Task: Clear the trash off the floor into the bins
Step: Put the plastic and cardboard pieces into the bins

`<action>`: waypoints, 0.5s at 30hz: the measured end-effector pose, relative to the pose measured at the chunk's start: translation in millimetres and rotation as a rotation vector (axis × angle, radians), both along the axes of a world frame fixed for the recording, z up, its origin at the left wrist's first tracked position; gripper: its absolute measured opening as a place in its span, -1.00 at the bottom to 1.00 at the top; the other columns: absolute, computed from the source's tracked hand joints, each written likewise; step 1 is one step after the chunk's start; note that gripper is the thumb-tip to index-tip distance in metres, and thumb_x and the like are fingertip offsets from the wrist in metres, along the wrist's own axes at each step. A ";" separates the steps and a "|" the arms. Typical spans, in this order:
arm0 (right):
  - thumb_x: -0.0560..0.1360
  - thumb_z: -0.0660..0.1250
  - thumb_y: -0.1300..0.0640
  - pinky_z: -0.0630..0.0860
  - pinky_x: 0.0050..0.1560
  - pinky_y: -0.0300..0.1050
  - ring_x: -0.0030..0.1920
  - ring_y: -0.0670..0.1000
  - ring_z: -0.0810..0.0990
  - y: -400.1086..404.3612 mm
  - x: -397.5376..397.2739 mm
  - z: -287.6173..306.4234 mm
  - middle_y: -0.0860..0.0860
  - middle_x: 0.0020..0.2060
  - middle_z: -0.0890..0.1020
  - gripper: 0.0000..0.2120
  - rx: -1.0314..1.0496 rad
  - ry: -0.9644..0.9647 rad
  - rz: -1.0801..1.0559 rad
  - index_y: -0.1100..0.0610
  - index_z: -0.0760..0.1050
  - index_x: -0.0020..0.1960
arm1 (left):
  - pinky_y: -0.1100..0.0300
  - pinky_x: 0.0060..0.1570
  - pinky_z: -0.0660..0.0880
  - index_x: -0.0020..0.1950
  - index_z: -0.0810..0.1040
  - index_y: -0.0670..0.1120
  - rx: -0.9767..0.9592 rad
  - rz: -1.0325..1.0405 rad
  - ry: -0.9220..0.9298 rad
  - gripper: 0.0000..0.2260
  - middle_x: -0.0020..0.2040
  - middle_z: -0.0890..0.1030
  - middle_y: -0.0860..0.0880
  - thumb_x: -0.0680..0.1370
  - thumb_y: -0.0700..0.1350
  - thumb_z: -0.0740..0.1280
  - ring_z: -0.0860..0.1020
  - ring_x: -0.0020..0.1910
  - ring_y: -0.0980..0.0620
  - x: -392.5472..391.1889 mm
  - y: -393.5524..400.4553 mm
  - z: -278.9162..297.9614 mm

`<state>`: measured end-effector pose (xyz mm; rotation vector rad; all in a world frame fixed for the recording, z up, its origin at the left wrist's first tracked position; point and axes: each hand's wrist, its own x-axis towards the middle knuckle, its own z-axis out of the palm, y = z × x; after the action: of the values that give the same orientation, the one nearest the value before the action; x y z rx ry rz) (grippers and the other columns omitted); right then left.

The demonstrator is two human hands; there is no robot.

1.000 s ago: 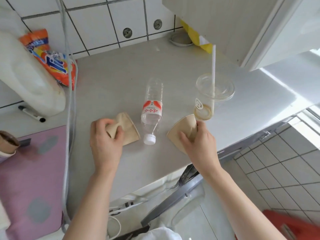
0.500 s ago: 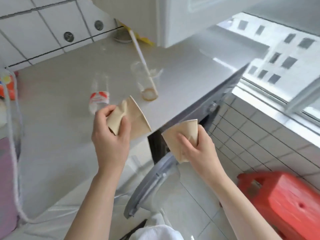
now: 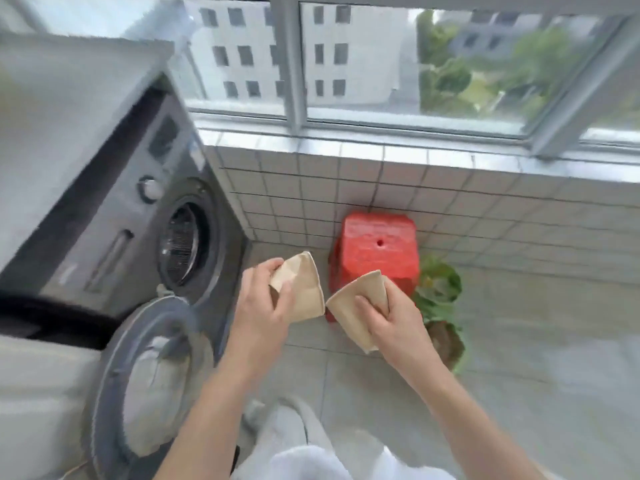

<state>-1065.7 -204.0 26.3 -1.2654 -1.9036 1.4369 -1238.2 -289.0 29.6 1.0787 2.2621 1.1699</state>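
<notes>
My left hand (image 3: 263,306) grips a crumpled brown paper cup (image 3: 304,294) by its base, rim pointing right. My right hand (image 3: 391,320) holds a second brown paper cup (image 3: 356,306), thumb pressed on its side, rim pointing up and left. Both cups are held in the air above the tiled floor, their rims almost touching. No bin shows clearly in this view.
A grey front-loading washing machine (image 3: 114,216) stands at left with its round door (image 3: 152,372) swung open toward me. A red plastic stool (image 3: 377,251) sits against the tiled wall under the window. Green leafy stuff (image 3: 438,292) lies beside the stool on the floor.
Both hands lifted the paper cups off the countertop. The view swung right, away from the counter with the bottle and plastic cup, to the washer, stool and window.
</notes>
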 end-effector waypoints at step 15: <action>0.47 0.28 0.19 0.56 0.04 0.23 -0.06 0.14 0.55 92.5 231.0 -88.8 0.04 -0.16 0.52 -0.83 -0.455 -0.170 -0.709 0.19 0.41 0.04 | 0.20 -0.25 0.34 -0.01 0.48 -0.02 -0.489 -0.492 -0.169 -0.79 -0.20 0.52 0.13 0.42 -0.06 0.43 0.48 -0.18 0.09 204.6 189.0 -104.9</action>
<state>-834.6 -111.4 -62.6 -2.0553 -1.0280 1.4135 -1033.6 -100.0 -75.2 1.1795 1.8552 0.4580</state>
